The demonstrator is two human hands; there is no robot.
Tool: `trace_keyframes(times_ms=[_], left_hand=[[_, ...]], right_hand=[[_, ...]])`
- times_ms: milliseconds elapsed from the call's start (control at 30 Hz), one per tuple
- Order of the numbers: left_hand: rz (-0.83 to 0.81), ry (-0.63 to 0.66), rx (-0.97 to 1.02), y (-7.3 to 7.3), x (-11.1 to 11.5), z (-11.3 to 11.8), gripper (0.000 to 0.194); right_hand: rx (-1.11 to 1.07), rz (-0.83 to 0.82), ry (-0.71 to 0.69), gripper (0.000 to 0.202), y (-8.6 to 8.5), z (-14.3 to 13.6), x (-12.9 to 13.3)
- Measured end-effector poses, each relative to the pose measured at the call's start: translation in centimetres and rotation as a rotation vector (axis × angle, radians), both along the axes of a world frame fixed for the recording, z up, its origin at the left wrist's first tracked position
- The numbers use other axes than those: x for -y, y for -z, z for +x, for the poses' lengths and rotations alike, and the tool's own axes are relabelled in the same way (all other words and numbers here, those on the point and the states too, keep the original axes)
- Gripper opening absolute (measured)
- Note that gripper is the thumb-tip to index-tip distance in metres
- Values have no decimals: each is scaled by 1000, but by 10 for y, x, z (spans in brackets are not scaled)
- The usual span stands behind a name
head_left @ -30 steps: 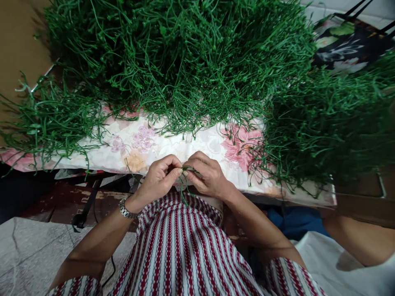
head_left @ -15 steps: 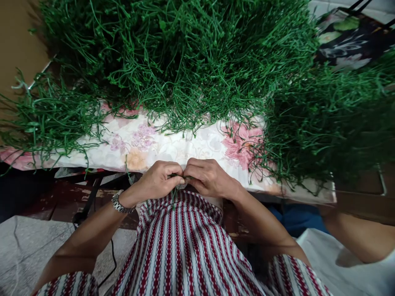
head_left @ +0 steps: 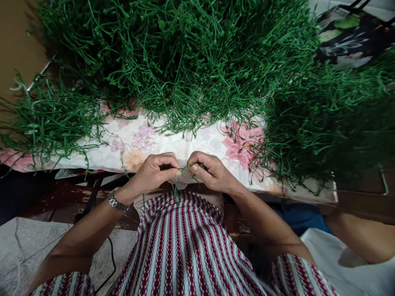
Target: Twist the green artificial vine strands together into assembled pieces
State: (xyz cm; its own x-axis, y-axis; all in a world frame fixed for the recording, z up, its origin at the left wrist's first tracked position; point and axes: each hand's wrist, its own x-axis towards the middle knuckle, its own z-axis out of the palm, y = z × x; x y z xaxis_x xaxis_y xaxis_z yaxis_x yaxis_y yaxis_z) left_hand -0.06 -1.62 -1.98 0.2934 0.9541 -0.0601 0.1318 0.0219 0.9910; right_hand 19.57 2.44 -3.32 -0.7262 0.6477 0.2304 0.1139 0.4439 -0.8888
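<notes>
Two pinches — your left hand (head_left: pixel 156 170) and right hand (head_left: pixel 212 170), thumbs closed to fingers on stems (head_left: pixel 175 192) by the cloth's near edge (head_left: pixel 185 146) — likely for tension, pile (head_left: pixel 185 61) just beyond.

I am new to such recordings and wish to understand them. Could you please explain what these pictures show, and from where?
There is no machine here. All three pictures come from one camera worn on a person's head, looking forward and down. The left hand, with a watch at its wrist, and the right hand pinch thin green stems; some hang below the left hand. On and around the flowered cover lie a large heap of similar stems, a smaller heap to the left and another heap to the right. How many stems are held, I cannot tell.
</notes>
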Motion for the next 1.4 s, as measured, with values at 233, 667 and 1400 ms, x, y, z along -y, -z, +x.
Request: trace_keyframes(times_ms=[233, 667, 1400], left_hand=[[52, -389, 283, 16, 5, 28, 15], [-263, -407, 572, 8, 9, 33, 20], [103, -487, 96, 15, 5, 29, 19]], right_hand=[[-42, -81, 241, 23, 6, -22, 21], [-126, -78, -25, 31, 10, -16, 11], [-202, -421, 149, 29, 12, -23, 10]])
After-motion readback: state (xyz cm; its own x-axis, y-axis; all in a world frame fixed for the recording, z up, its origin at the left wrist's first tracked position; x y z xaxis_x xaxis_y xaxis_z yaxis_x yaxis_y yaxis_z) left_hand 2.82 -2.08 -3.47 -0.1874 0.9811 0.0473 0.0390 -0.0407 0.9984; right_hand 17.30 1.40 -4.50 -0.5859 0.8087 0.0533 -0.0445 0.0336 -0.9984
